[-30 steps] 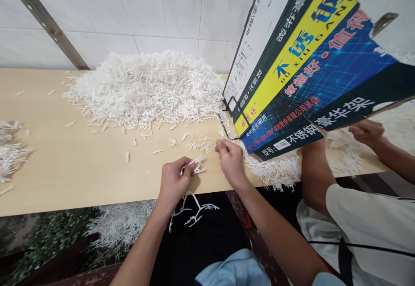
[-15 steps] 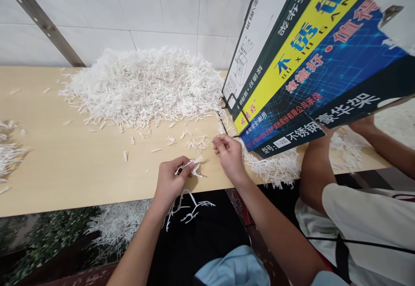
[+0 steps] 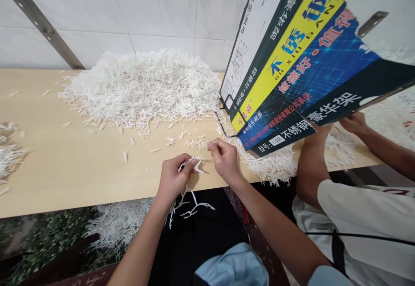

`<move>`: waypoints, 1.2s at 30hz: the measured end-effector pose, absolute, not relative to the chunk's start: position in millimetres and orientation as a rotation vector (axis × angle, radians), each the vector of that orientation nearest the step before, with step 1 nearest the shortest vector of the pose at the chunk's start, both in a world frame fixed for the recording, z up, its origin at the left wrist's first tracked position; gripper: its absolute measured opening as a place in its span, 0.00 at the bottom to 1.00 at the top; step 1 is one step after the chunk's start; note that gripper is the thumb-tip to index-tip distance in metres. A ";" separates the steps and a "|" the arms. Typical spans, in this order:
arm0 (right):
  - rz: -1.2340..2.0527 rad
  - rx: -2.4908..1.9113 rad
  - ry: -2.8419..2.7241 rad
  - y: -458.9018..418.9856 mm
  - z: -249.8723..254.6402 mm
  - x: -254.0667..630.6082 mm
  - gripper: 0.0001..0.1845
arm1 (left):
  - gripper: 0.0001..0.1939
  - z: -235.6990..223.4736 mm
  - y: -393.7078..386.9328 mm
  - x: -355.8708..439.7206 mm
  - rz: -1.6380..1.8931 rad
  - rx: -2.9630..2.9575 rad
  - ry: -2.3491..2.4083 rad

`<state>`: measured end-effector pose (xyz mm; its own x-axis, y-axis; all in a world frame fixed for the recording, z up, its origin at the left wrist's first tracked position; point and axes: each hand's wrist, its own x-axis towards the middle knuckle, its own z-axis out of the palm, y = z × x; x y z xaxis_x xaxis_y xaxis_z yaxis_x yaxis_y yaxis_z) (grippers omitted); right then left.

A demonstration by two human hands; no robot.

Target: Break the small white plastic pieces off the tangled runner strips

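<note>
My left hand point(image 3: 175, 174) is closed around a white branched plastic twig point(image 3: 194, 209). Its short tips poke out past the thumb, and its longer forked stems hang below the table's front edge. A little to the right, my right hand point(image 3: 224, 158) is pinched, thumb against fingers; whatever lies between them is too small or hidden to make out. Several small white sprigs point(image 3: 197, 142) lie scattered on the table just beyond both hands. Farther back, a big heap of the same white sprigs point(image 3: 145, 89) rests against the tiled wall.
A tall printed cardboard panel point(image 3: 292, 70) stands on the wooden table point(image 3: 81, 160) at right, with longer white twigs point(image 3: 275, 165) at its base. Beyond it are a co-worker's arms point(image 3: 316, 156). More sprigs point(image 3: 9, 156) lie at far left; white branches point(image 3: 119, 221) and greenery point(image 3: 58, 238) sit below.
My right hand has shifted slightly left, and the gap between my hands is a little smaller. The left hand keeps its hold on the twig. The view has turned slightly right.
</note>
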<state>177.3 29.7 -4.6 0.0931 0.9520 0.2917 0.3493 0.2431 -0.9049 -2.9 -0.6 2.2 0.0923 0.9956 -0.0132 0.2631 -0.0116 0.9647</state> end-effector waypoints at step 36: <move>0.890 -1.028 -1.931 22.1 12.9 168.2 0.23 | 0.20 -0.5 -4.5 -1.5 1.234 1.447 1.239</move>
<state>168.2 22.1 12.9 -0.3867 0.8742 0.2939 0.3439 0.4323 -0.8335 -1.5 -4.5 -0.5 0.0244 0.9881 0.1516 0.1555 -0.1535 0.9758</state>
